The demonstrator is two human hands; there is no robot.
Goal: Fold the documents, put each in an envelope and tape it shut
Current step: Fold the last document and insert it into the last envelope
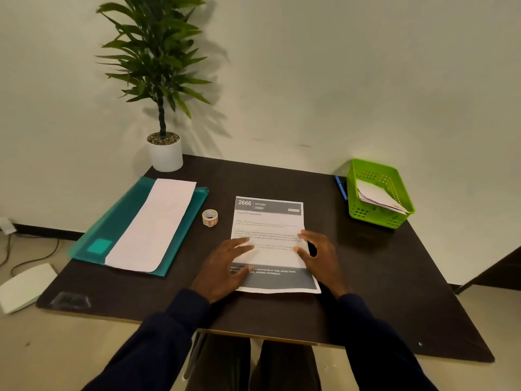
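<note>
While bare desk (282, 314) lies around the printed document (269, 221), the left hand (222, 270) and right hand (318, 256) rest open and flat on its side edges.

Potted plant (160, 80) at the dark table's (267, 179) far left corner, blue pen (341, 188) at far right.

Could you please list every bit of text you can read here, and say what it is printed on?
"2666": sheet, top banner.
"KITCHEN": same banner, beside the number.
"Cereal Preparation": heading under the banner.
Body paragraphs and the white text in the bottom band: too blurred to read reliably.
Tape roll, folder, basket: no legible text.
</note>
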